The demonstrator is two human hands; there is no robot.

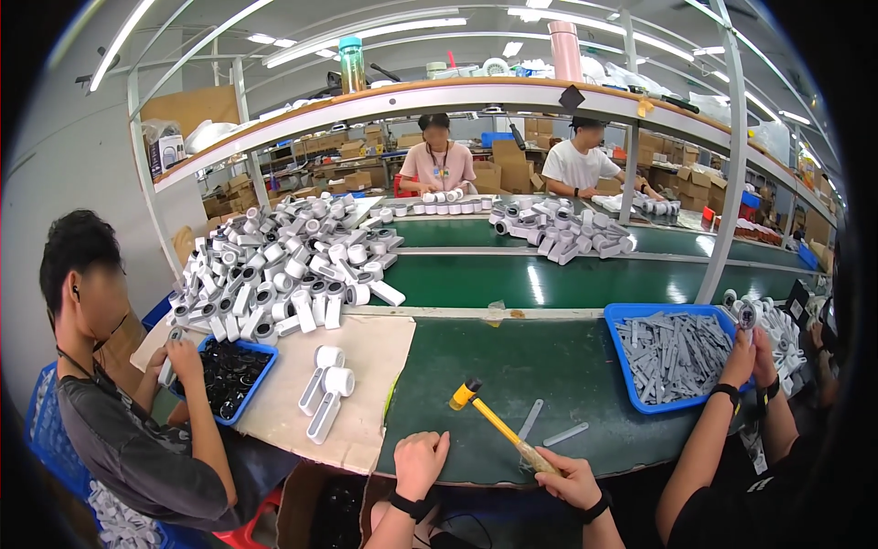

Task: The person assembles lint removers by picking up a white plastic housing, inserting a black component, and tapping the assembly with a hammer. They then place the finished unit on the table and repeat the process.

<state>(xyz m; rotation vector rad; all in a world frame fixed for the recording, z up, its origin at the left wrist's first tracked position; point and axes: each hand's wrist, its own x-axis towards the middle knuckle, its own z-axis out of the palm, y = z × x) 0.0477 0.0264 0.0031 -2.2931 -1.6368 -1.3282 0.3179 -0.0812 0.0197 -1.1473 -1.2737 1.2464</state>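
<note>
A hammer (494,423) with a yellow shaft and a yellow-and-black head is in my right hand (571,483), its fingers wrapped round the worn grip. The hammer slants up and left over the green tabletop (476,366). Close to its shaft lie two flat grey strips (565,434), apart from each other. My left hand (421,464) is closed in a loose fist at the table's near edge, left of the hammer; nothing shows in it. Beyond that hand, on a beige sheet (366,425), lie a few white-and-grey parts (322,416) with round heads and flat handles.
A large heap of similar parts (274,265) covers the far left. A blue tray (631,403) of grey strips stands right, a blue tray (240,403) of black pieces left. Co-workers sit on both sides and across the green belt (457,274). A metal post (729,174) rises at right.
</note>
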